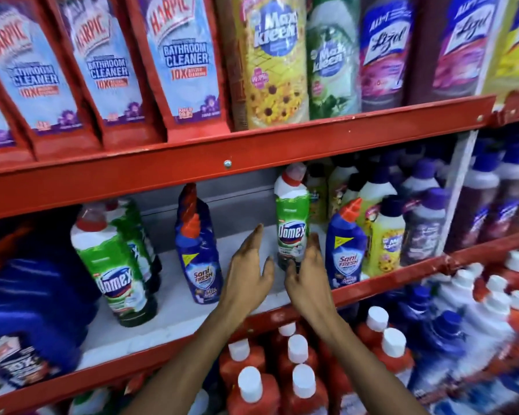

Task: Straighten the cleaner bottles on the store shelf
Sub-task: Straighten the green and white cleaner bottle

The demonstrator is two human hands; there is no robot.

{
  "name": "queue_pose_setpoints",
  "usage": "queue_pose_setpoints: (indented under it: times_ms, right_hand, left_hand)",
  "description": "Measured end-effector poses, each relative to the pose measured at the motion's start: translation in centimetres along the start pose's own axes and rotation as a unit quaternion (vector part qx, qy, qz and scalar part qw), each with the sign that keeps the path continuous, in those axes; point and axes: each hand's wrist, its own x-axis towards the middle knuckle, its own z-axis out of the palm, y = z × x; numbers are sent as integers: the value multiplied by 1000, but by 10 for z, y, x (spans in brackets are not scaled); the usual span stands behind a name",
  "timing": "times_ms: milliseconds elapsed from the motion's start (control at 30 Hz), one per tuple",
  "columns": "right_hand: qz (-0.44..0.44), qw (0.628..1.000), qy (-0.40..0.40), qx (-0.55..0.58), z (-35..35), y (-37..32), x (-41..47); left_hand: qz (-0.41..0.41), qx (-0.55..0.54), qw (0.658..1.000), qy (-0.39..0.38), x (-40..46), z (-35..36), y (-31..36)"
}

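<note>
A green-and-white Domex bottle point(292, 217) stands upright in the middle of the white shelf board point(174, 319). My right hand point(309, 277) wraps its lower part, with fingers on its right side and the thumb across the front. My left hand point(249, 265) hovers just left of the bottle with its fingers spread and holds nothing. Two more Domex bottles point(114, 265) lean at the left. One blue Sani Fresh bottle point(198, 259) stands left of my hands, with another behind it. A further Sani Fresh bottle point(345, 250) stands close on the right.
A large blue jug point(27, 289) fills the shelf's left end. Yellow Max Kleen bottles point(387, 241) and purple bottles crowd the right. Red Harpic bottles point(180, 61) line the shelf above. Orange bottles with white caps point(297, 348) sit below the red front rail point(387, 280).
</note>
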Motion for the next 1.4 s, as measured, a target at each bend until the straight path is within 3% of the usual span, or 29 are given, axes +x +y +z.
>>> queue_pose_setpoints:
  times_ms: [133,233,467,733,967,1200,1400]
  right_hand:
    - [22,1000,-8,21,1,6,21]
    - [7,999,-21,24,-2,7,29]
    - [-33,998,3,58,-5,10,7]
    - [-138,983,1,124,1,-43,-51]
    - [-182,963,-121,156,66,-108,-95]
    - [-157,958,-197,135,141,-126,-114]
    - [-150,960,-216,91,159,-128,-112]
  left_hand:
    - [-109,-111,987,-50,36,25,-1]
    - [-131,-195,969,-68,51,35,2]
    - [-71,-209,974,60,11,25,9]
    - [6,-186,967,172,-59,-50,13]
    - [-59,-116,946,297,-122,-121,-45]
    - [-110,-91,957,251,-149,-171,-88]
    - [-152,-81,960,221,-150,-173,-106]
